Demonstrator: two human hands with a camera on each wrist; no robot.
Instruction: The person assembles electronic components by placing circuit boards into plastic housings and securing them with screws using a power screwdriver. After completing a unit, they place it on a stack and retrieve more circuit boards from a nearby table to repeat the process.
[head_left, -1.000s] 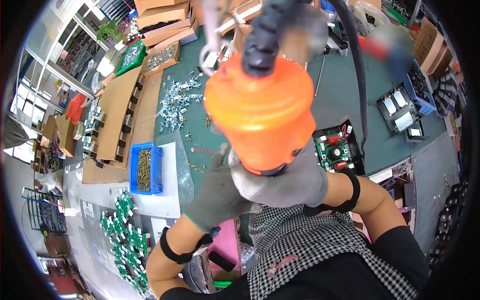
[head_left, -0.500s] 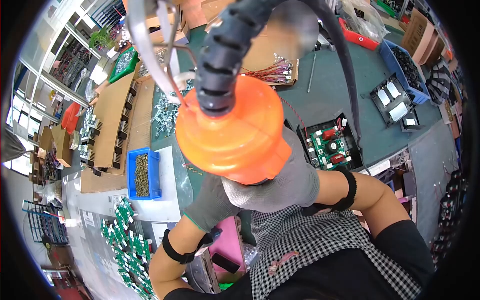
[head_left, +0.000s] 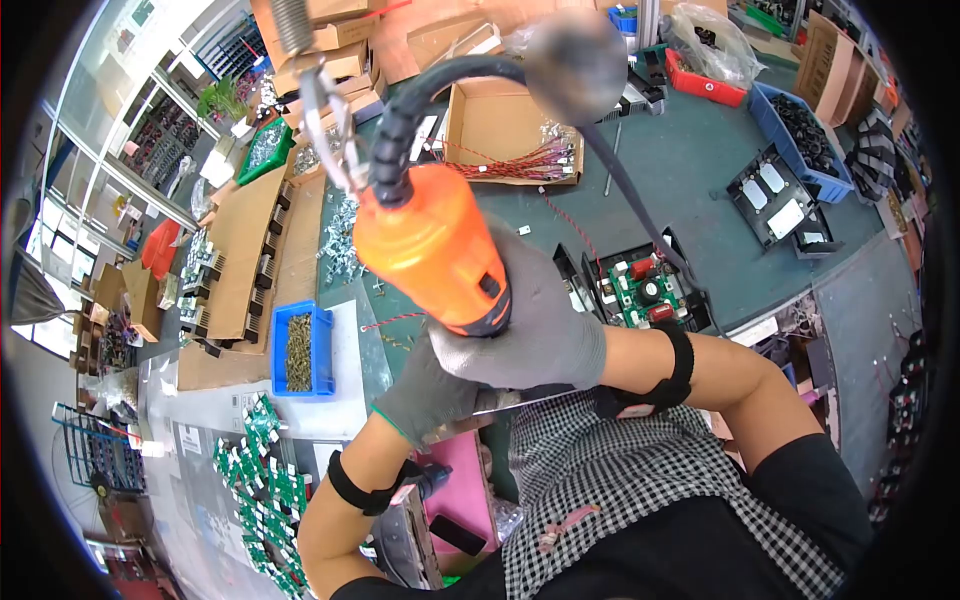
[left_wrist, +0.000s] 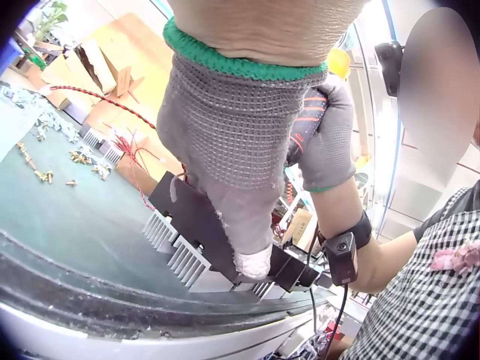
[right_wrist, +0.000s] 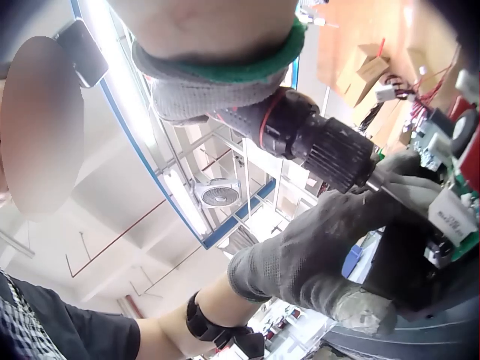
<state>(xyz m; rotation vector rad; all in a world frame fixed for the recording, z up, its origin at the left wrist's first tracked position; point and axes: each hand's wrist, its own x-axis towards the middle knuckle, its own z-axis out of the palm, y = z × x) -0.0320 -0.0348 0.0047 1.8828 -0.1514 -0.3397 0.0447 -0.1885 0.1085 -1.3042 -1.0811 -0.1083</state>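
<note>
My gloved right hand grips an orange electric screwdriver, whose black cable arches up from its top. In the right wrist view its black chuck and thin metal bit point down at white connectors on a green board. My gloved left hand is just below the right one. Seen from the left wrist, its fingers hold a black housing with silver heat-sink fins beneath, close to the bench edge. In the head view the hands and screwdriver hide this part.
A black case with a green circuit board lies to the right of the hands. Left are a blue bin of brass screws and piled circuit boards. A cardboard tray holds red wires; loose silver hardware lies nearby.
The screwdriver has come down, away from the head camera, and shifted left, with its top now tilted leftward. My right hand moved left with it. The left hand stays near the same place.
</note>
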